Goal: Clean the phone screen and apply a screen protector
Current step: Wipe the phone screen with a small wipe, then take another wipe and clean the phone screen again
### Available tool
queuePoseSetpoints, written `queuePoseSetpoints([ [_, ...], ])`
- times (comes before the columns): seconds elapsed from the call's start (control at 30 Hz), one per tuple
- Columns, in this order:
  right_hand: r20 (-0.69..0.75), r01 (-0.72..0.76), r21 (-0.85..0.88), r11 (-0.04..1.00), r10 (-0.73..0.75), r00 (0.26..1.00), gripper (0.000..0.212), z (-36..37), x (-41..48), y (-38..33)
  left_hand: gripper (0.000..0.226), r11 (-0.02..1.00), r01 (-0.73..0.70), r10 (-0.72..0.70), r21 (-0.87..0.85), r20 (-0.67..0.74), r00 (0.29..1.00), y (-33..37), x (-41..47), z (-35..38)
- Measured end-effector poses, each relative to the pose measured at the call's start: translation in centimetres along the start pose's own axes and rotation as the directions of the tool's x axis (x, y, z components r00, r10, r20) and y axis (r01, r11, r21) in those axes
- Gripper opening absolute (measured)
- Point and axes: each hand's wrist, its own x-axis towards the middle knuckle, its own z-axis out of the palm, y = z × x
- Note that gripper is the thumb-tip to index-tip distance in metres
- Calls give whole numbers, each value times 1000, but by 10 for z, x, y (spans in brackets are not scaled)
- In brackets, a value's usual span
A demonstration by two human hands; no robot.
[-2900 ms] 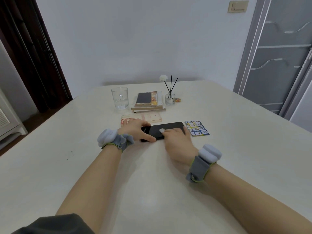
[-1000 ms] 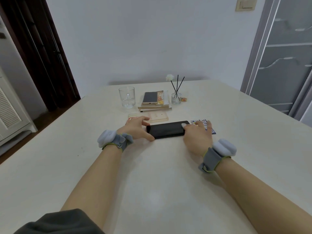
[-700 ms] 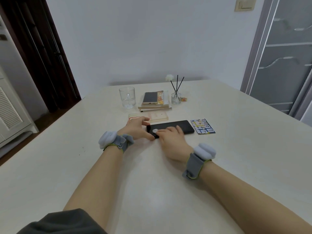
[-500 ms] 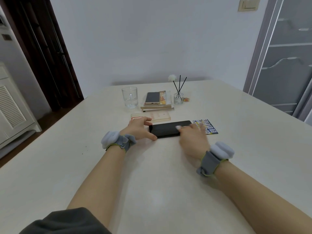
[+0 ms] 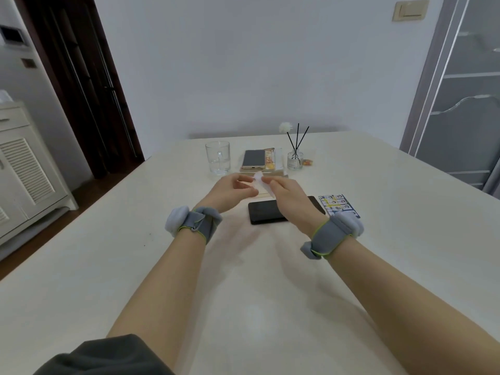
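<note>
On the pale table (image 5: 405, 239) we count two phones. The black phone (image 5: 266, 211) lies flat and screen-up near the middle, beneath our raised hands. Its long axis runs left to right across our view, the right end angled slightly away from us. We cannot tell which end is its top. The second phone (image 5: 253, 159), a light-coloured one, rests further back on a low stack of boxes (image 5: 273, 173), with its long axis pointing away from us.

We have two hands up off the table, each with one grey wristband. Our right hand (image 5: 288, 197) hovers over the black phone's right part and pinches one small white wipe (image 5: 259, 176) between thumb and forefinger. Our left hand (image 5: 233, 191) has its fingers curled, the tips meeting the wipe's left edge. We cannot tell whether they hold it or only touch it.

Around them stand one drinking glass (image 5: 217, 157) left of the stack and one diffuser bottle (image 5: 294, 159) right of it, holding three dark reeds and one white flower. One printed card (image 5: 338, 206) lies just right of the black phone.
</note>
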Motion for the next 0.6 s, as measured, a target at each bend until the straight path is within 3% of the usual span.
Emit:
queuePoseSetpoints([
  [0.1, 36, -8, 113, 994, 4, 999, 39, 14, 9, -12, 22, 983, 9, -26, -181, -89, 996, -4, -1, -6],
  [0.33, 29, -13, 169, 986, 8, 1000, 37, 43, 26, -10, 24, 886, 38, -153, -461, -214, 965, -19, -5, -17],
  [0.6, 24, -3, 191, 982, -2, 1000, 36, 55, 36, 2, 27, 858, 90, -225, -506, -212, 951, -27, -6, -19],
])
